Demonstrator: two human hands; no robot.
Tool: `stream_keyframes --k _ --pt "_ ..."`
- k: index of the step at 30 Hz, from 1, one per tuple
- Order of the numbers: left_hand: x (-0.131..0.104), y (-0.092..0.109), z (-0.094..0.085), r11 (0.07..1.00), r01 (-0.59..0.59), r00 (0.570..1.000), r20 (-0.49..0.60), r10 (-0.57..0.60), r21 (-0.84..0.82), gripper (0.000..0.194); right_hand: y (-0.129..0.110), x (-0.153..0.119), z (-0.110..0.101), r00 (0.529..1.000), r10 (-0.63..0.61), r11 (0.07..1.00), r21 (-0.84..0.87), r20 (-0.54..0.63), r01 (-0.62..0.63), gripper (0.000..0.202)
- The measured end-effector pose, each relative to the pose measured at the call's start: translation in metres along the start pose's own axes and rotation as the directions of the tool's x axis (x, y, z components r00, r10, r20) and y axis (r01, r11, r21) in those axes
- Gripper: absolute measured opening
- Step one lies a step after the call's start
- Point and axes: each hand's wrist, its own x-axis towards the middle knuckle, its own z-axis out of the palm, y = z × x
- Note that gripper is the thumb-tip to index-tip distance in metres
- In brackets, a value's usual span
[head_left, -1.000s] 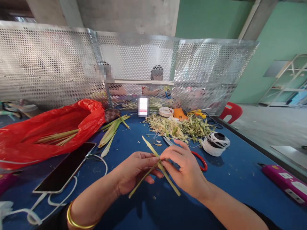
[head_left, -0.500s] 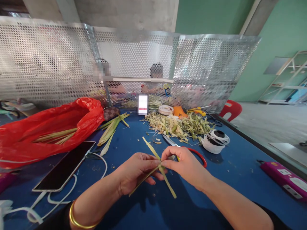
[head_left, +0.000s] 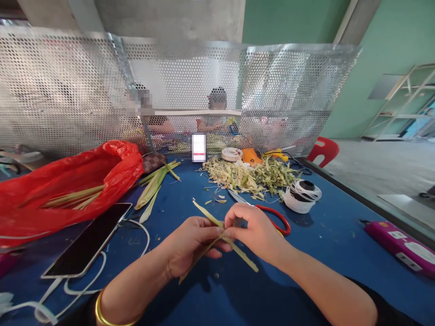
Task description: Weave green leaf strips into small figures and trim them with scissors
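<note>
Over the front of the table, my left hand (head_left: 202, 237) pinches pale green leaf strips (head_left: 245, 259) where they cross. My right hand (head_left: 251, 228) is closed at the same crossing, thumb and forefinger pressed together on the strips. One strip runs from upper left to lower right under my fingers; another slants down to the left below my left palm. The crossing itself is partly hidden by my fingertips. Just behind my right hand lie scissors (head_left: 283, 222) with red handles, their blades pointing to the back left.
A red plastic bag (head_left: 74, 174) holding stalks, a tablet (head_left: 88, 240) with white cables, and loose husk leaves (head_left: 149, 188) lie left. Behind are leaf scraps (head_left: 251, 174) and a tape roll (head_left: 232, 154). White string (head_left: 301, 197) and a purple power strip (head_left: 401, 246) sit right. A perforated metal screen (head_left: 190, 68) separates co-workers.
The long strip has turned, its lower end swinging right and its upper end left. Both hands stay pinched at the crossing. The whole view has shifted slightly.
</note>
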Motion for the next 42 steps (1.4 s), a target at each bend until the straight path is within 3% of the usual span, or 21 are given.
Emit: stream_keyframes --k 3,7,11,16,18,21,23,26,29,35,42 --pt "0.001 0.002 -0.002 0.995 -0.016 1.0 -0.028 0.014 -0.097 0.019 0.003 0.001 0.0 0.964 -0.229 0.962 -0.185 -0.134 0.202 0.013" --pt "0.002 0.002 -0.003 0.99 -0.046 0.998 -0.042 0.04 -0.133 0.017 0.003 0.0 -0.002 0.909 -0.398 0.878 -0.339 -0.127 0.337 0.01" --pt "0.002 -0.001 0.0 0.99 -0.089 0.995 -0.042 0.085 -0.106 0.018 -0.003 -0.003 -0.003 0.879 -0.477 0.805 -0.417 -0.029 0.423 0.013" --pt "0.005 -0.006 0.002 0.988 -0.108 0.993 -0.058 0.102 -0.108 0.017 -0.006 -0.005 -0.004 0.87 -0.493 0.78 -0.431 0.024 0.454 0.012" --pt "0.006 -0.005 0.001 0.981 -0.122 0.991 -0.082 0.11 -0.15 0.016 -0.007 -0.007 -0.003 0.854 -0.52 0.764 -0.457 -0.016 0.456 0.01" --pt "0.007 -0.002 -0.002 0.945 -0.202 0.968 -0.201 0.153 -0.256 0.015 -0.009 -0.013 0.003 0.807 -0.563 0.767 -0.476 -0.179 0.43 0.012" --pt "0.006 -0.001 -0.001 0.904 -0.287 0.939 -0.28 0.2 -0.316 0.016 -0.011 -0.018 0.011 0.839 -0.488 0.84 -0.39 -0.239 0.377 0.008" --pt "0.006 -0.003 0.004 0.855 -0.356 0.922 -0.293 0.255 -0.378 0.017 -0.01 -0.021 0.027 0.962 -0.211 0.966 -0.188 -0.172 0.178 0.011" --pt "0.006 -0.008 0.01 0.838 -0.349 0.933 -0.241 0.268 -0.419 0.019 -0.007 -0.018 0.038 0.994 -0.049 0.998 -0.032 -0.102 0.046 0.012" --pt "0.006 -0.013 0.013 0.845 -0.335 0.942 -0.125 0.312 -0.417 0.027 -0.004 -0.013 0.044 0.995 0.049 0.99 0.138 -0.089 -0.036 0.025" --pt "0.005 -0.012 0.015 0.861 -0.42 0.893 -0.301 0.336 -0.287 0.019 -0.008 -0.014 0.04 0.997 -0.049 0.986 0.157 -0.064 0.058 0.019"
